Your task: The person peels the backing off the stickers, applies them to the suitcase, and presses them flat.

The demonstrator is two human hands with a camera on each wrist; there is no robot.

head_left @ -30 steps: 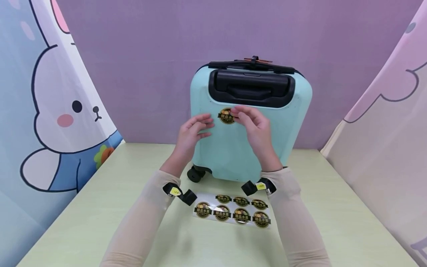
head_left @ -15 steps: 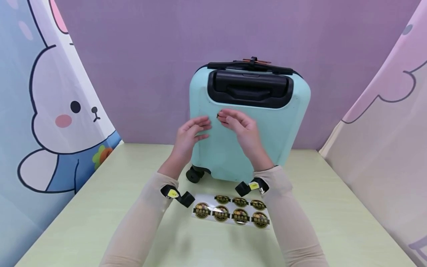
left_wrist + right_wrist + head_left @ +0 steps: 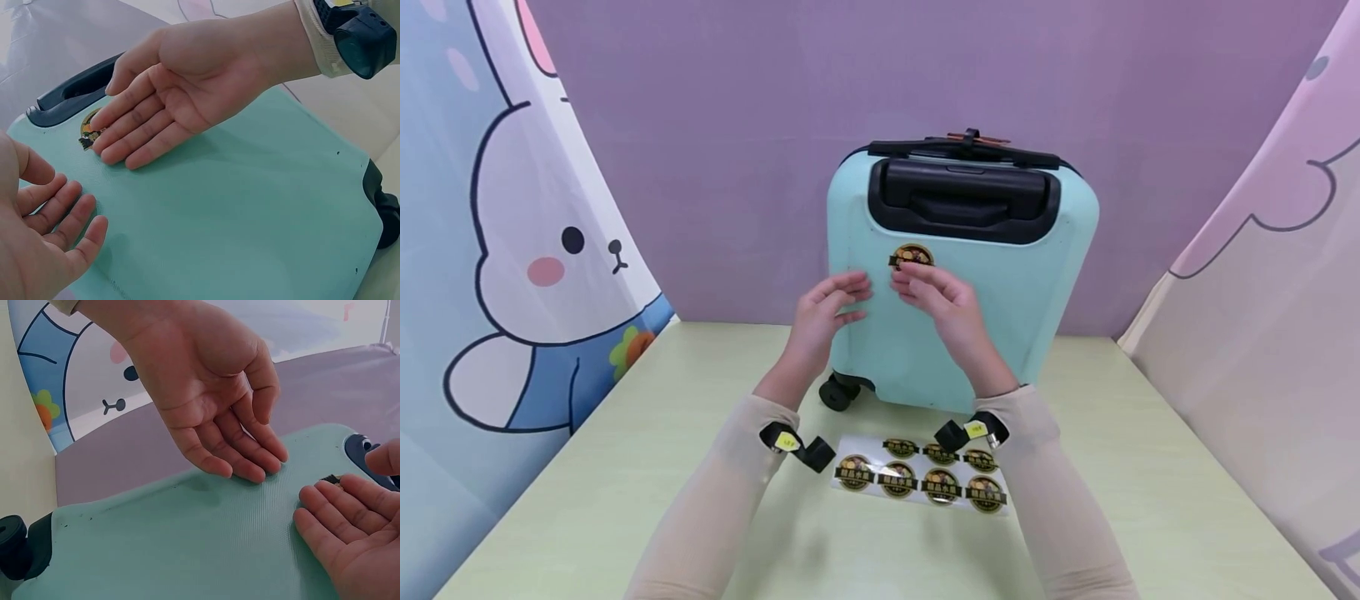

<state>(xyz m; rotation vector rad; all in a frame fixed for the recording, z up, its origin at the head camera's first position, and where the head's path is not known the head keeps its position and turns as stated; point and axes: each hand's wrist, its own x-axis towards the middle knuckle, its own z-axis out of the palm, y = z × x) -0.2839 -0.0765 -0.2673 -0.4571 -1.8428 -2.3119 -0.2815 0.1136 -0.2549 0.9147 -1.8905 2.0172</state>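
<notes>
A mint-green suitcase stands upright on the table with its black handle recess at the top. Below that recess, a round black-and-gold sticker lies on the shell. My right hand has its nearly straight fingers over the sticker's lower part, hiding it. In the left wrist view the fingertips lie along the sticker's edge. My left hand is at the suitcase's left side, fingers loosely bent, fingertips right at the shell and holding nothing.
A sheet of several matching round stickers lies on the table in front of the suitcase. One black wheel shows at its lower left. A purple backdrop stands behind, with printed curtains on both sides.
My right hand has moved left over the sticker, covering it, then slid down so the sticker's upper part shows again. The left hand has dropped slightly.
</notes>
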